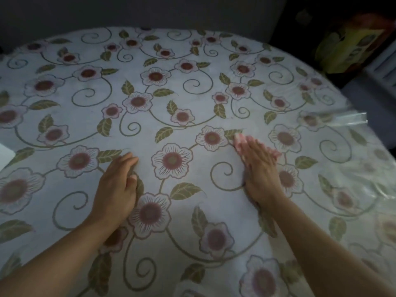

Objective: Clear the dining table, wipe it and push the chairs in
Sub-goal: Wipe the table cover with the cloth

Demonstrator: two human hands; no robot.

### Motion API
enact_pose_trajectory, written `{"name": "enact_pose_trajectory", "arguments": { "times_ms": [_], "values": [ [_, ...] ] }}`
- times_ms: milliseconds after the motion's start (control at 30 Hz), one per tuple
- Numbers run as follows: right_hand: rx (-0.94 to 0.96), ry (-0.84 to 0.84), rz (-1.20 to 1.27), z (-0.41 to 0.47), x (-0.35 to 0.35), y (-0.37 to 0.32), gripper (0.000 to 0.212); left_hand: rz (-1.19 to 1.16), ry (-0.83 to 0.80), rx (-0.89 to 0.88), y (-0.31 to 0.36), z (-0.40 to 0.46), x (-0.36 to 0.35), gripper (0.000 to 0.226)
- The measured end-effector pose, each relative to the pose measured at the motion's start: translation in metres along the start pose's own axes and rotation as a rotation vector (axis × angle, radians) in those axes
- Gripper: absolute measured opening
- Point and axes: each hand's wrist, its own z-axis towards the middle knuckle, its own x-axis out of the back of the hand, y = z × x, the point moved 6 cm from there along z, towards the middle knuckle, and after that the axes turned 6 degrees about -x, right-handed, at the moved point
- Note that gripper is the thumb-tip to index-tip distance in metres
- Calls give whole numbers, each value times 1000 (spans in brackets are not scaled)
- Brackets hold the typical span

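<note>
The person is leaning over the dining table [192,67], which is lying under a flowered cover with a clear plastic sheet [351,118] lifting at the right edge. The right hand [260,168] is pressing flat, fingers straight, on a pink cloth [239,140] a little right of the table's middle, toward the near edge; only the cloth's ends are showing past the fingertips. The left hand [117,181] is resting on the cover just left of middle, fingers loosely bent, gripping nothing. No dishes are showing, so wiping looks underway. The risk is lying with that loose plastic: a stroke toward the right edge could be dragging or rucking it, and the bracing left hand may be bunching the cover beneath it. The chairs are not in view
</note>
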Motion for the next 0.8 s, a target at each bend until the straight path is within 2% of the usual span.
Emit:
{"name": "enact_pose_trajectory", "arguments": {
  "times_ms": [67, 167, 267, 333, 433, 500, 533, 667, 800],
  "values": [
    [0, -4, 48, -3, -19, -36, 59, 8, 16, -3, 0, 3, -4, 42],
    [333, -133, 171, -67, -44, -112, 54, 31, 13, -29, 1, 4, -5, 43],
    [572, -223, 161, -73, -45, -106, 61, 43, -11, -26, -6, 4, 2, 44],
    [451, -172, 42, -22, -38, -69, 62, 53, 0, -6, -18, 5, 12, 48],
    [115, -65, -75, 68, -29, -28, 65, 70, 6, 7, -35, 4, 18, 55],
    [-14, -63, -77, 100, -44, -43, 64, 36, 24, 6, -41, 5, 19, 56],
    [-7, -55, -67, 103, -52, -60, 66, 18, 36, 7, -40, 6, 19, 57],
    [423, -116, 32, 35, -88, -152, 74, -52, 58, 34, -43, 6, 21, 61],
    [795, -354, 212, -61, -85, -190, 63, -143, 44, 45, -42, 5, 24, 65]
  ]
}}
